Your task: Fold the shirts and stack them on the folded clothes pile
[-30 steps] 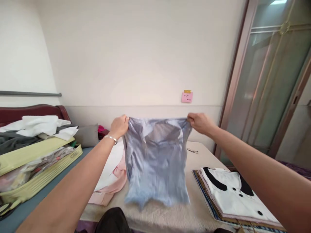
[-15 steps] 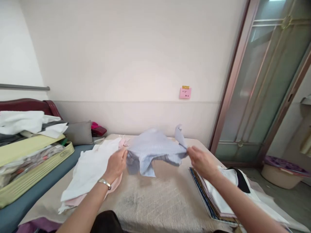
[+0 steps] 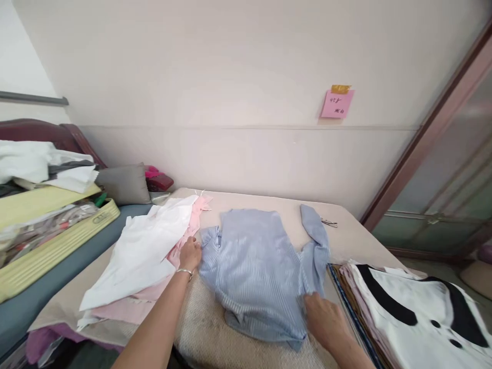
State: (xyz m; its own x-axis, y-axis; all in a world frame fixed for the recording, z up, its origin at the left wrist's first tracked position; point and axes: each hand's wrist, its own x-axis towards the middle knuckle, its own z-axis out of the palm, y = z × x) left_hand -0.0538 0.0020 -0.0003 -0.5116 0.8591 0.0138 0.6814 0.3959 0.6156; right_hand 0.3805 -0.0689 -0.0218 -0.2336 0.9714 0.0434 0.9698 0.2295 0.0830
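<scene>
A light blue striped shirt (image 3: 255, 266) lies spread on the beige table (image 3: 357, 236), back side up. My left hand (image 3: 189, 254) rests on its left edge near the short sleeve, fingers curled onto the cloth. At the shirt's lower right edge my right hand (image 3: 325, 320) lies with its fingers closed on the fabric. The right sleeve (image 3: 315, 246) is folded upward beside the body of the shirt. I wear a silver bracelet (image 3: 184, 272) on the left wrist.
A white garment (image 3: 142, 253) over a pink one (image 3: 154, 294) lies left of the shirt. A stack of folded clothes topped by a white top with black trim (image 3: 418, 307) sits at the right. A yellow-green suitcase (image 3: 54, 230) with clothes stands far left. A pink note (image 3: 337, 103) hangs on the wall.
The shirt, held up by its shoulders a second ago, was swung down and now lies flat on the table. Both hands dropped to its side edges.
</scene>
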